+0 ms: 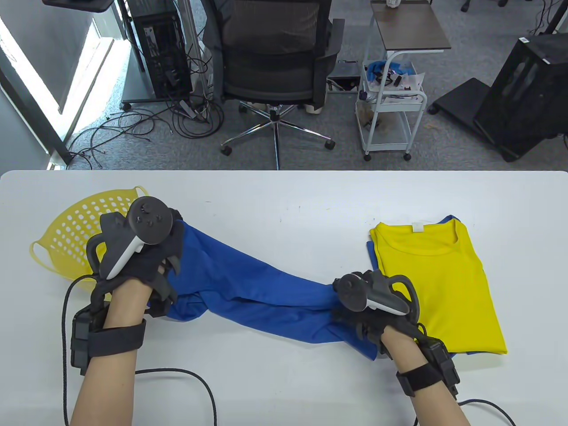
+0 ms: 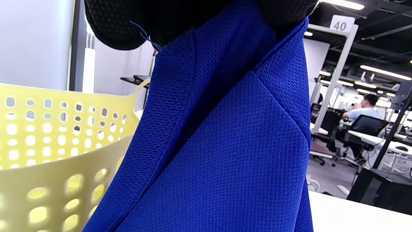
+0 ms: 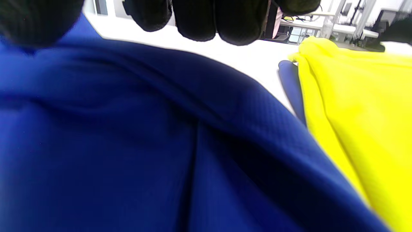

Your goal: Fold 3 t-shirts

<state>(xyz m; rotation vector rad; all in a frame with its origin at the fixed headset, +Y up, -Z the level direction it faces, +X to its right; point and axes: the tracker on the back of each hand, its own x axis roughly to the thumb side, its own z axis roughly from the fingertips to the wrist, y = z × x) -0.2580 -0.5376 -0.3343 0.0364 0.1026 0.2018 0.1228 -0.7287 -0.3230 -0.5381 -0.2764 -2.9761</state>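
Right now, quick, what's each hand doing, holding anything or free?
Left hand: grips one end of the blue t-shirt, beside the yellow basket.
Right hand: grips the shirt's other end, next to the folded yellow t-shirt.

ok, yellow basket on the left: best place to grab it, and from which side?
Take the yellow basket by its looped rim handle at the near left end, coming from the left. The left hand and the blue shirt it holds crowd the basket's right side.

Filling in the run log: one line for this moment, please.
stage: third shirt | left hand, right hand: grip blue t-shirt | stack: yellow t-shirt on top | basket: left
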